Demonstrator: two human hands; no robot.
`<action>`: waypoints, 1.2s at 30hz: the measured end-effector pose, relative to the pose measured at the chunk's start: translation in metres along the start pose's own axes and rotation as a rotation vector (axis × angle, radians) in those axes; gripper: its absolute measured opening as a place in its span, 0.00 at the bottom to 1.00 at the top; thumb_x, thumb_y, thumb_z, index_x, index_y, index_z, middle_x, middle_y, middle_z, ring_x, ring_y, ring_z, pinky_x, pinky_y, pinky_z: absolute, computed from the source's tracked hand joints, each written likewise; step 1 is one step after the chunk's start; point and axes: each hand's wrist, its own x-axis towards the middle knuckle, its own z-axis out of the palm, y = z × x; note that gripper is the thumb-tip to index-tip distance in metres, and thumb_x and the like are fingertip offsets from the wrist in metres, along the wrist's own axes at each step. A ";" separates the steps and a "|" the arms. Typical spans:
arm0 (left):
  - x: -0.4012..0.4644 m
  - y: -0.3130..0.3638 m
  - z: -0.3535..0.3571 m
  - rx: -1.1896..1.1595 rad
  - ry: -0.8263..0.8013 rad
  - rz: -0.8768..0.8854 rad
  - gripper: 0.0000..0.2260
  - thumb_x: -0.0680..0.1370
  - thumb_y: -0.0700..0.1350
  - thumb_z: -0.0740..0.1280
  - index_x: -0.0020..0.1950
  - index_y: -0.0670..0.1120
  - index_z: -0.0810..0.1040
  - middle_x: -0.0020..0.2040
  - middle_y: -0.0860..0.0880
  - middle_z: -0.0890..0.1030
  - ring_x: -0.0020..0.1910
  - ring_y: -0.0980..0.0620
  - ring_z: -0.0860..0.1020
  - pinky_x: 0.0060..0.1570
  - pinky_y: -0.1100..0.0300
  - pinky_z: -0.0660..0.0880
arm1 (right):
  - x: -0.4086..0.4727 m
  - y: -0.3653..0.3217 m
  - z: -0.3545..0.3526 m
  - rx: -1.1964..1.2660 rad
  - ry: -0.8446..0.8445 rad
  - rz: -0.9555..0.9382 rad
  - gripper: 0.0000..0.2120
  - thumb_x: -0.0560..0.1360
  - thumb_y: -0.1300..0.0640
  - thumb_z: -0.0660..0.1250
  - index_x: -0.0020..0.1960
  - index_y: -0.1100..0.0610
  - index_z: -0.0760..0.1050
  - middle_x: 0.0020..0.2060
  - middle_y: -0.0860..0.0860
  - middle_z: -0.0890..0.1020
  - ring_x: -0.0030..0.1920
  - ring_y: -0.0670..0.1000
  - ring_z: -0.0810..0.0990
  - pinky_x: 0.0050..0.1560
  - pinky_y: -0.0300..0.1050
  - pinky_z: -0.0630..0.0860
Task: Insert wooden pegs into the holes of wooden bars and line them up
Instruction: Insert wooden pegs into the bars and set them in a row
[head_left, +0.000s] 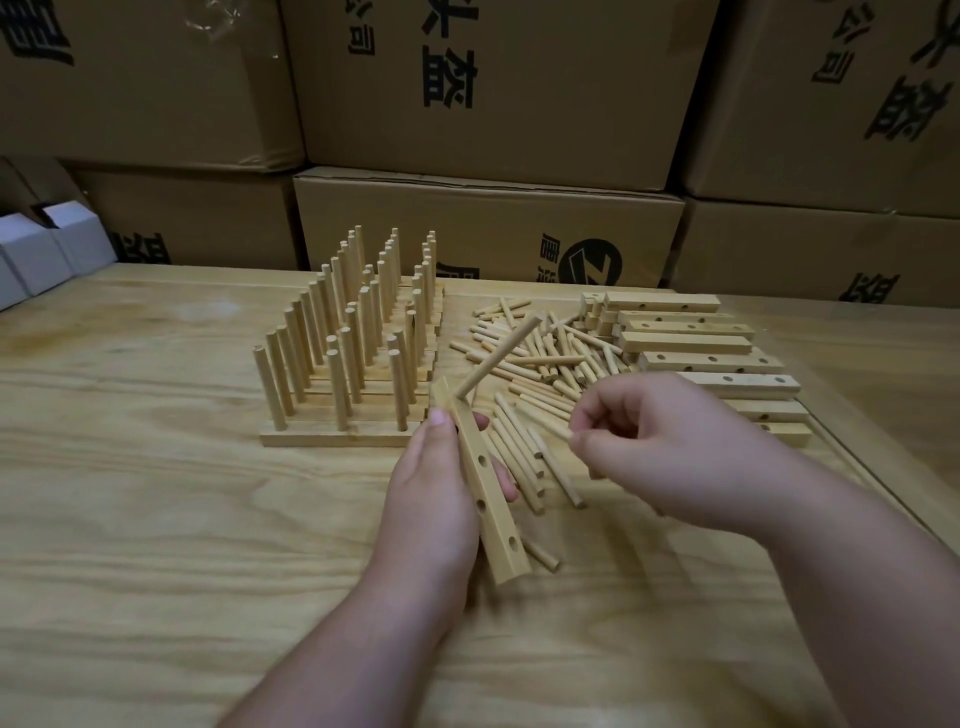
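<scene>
A wooden bar (480, 480) is gripped in the left hand (434, 486), thumb on its near-left face, fingers curled round behind it; bar is tilted, far end raised, near end low by the wrist. One peg (496, 358) is already seated in the hole at the bar's far end, just beyond the thumb tip, sticking up and leaning away to the right. Three more holes are seen open along the face below the thumb (fourth hole, the filled one, sits at the top).

A second peg (543, 427) is pinched by the right hand (670, 447) between thumb and fingertips, fingers curled; the peg points left toward the bar, tip short of it, not touching.

Loose pegs (540, 358) are scattered on the table (156, 493) beyond and between both hands, some lying right under the right hand's fingers and beside the left fingers. Empty bars (691, 343) are stacked in a stepped row beyond the right hand, holes facing up on some. Finished bars with upright pegs (348, 338) are lined up in rows just beyond the left hand, closest row nearly at the thumb.

Cardboard boxes (493, 223) with printed characters are stacked behind the table; small white boxes (47, 249) at far left.
</scene>
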 end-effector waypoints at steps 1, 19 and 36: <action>0.000 0.000 0.000 -0.001 -0.002 -0.003 0.21 0.85 0.61 0.50 0.47 0.58 0.81 0.31 0.46 0.81 0.28 0.50 0.77 0.31 0.55 0.73 | -0.003 -0.004 -0.002 0.010 -0.043 -0.037 0.06 0.76 0.53 0.69 0.43 0.43 0.81 0.30 0.44 0.82 0.27 0.40 0.76 0.27 0.32 0.72; -0.008 -0.001 0.003 0.175 -0.039 0.091 0.20 0.84 0.59 0.51 0.49 0.53 0.80 0.28 0.53 0.81 0.25 0.58 0.78 0.25 0.67 0.72 | -0.011 -0.019 0.010 -0.135 -0.019 -0.102 0.08 0.76 0.41 0.72 0.43 0.45 0.83 0.32 0.40 0.82 0.32 0.39 0.77 0.34 0.44 0.73; -0.011 -0.002 0.004 0.264 0.011 0.113 0.19 0.84 0.59 0.51 0.48 0.54 0.78 0.41 0.56 0.82 0.29 0.59 0.80 0.29 0.69 0.74 | -0.008 -0.014 0.020 -0.108 -0.074 -0.068 0.10 0.78 0.43 0.70 0.42 0.46 0.83 0.34 0.52 0.83 0.35 0.51 0.81 0.41 0.55 0.81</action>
